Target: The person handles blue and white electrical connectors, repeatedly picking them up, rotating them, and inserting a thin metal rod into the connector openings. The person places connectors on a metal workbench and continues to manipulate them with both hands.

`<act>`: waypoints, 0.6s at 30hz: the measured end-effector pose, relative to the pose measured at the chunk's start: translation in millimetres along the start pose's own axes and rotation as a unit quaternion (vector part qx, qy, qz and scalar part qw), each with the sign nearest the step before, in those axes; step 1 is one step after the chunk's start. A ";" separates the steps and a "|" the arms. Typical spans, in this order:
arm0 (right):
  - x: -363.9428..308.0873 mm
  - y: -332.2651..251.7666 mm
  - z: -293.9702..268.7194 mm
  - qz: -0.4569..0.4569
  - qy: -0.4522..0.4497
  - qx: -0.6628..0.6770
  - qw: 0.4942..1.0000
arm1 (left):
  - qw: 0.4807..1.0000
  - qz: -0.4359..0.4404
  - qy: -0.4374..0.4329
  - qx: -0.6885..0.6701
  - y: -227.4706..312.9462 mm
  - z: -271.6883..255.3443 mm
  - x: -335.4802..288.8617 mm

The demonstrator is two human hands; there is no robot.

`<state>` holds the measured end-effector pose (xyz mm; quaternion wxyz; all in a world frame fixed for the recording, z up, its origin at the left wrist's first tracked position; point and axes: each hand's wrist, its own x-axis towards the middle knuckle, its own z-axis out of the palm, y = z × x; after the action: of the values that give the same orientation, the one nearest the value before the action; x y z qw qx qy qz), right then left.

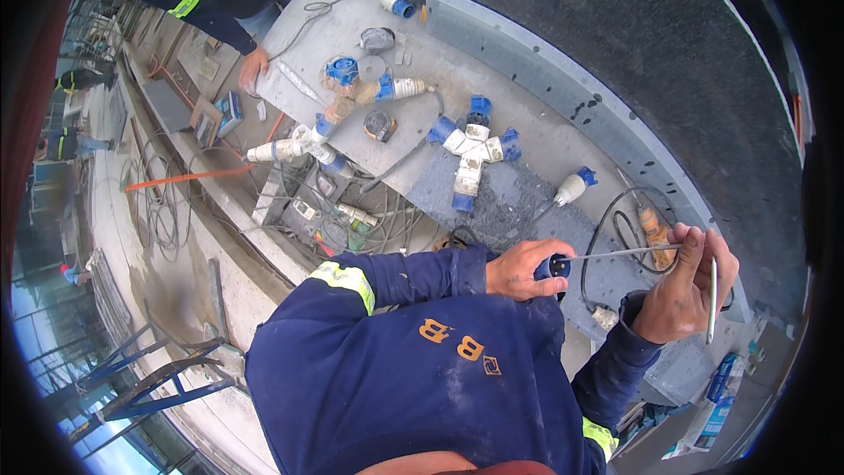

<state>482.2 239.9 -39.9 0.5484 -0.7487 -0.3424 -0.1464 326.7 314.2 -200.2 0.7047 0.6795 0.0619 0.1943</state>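
My left hand is closed around a blue round industrial plug, its pin face turned toward my right hand. My right hand grips a thin metal rod between thumb and fingers. The rod's far tip meets the plug's face or lies just before it. A pale thin shaft points down from the same hand; whether it is one bent piece with the rod, I cannot tell. Beyond my hands, a white splitter with blue sockets and a white-and-blue connector lie on the stone surface.
A dusty orange hand tool with a looped black cable lies near my right hand. Farther left are a second splitter, a tape measure and tangled cables. A co-worker's hand rests at the slab's edge. A dark stone panel stands at the right.
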 end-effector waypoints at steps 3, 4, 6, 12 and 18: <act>2.1 -7.4 4.4 0.114 0.065 0.009 0.991 | 1.000 -0.005 0.003 0.006 2.7 -0.5 -0.7; 2.3 -4.9 2.2 0.119 0.055 0.012 0.991 | 1.000 -0.009 0.003 0.013 3.4 -0.8 -1.1; 3.1 2.3 -1.9 0.129 0.035 0.017 0.991 | 1.000 -0.017 0.005 0.026 4.1 -1.4 -1.3; -9.1 11.8 -1.2 0.204 0.026 0.121 0.971 | 0.999 0.000 0.022 0.047 4.5 3.9 0.2; -5.9 16.3 1.0 0.232 -0.003 0.149 0.961 | 0.998 -0.012 0.025 0.048 0.5 -1.0 -4.4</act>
<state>488.8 236.0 -55.5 0.6716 -0.7179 -0.1787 0.0401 322.1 313.6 -200.5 0.6721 0.7065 0.0965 0.1995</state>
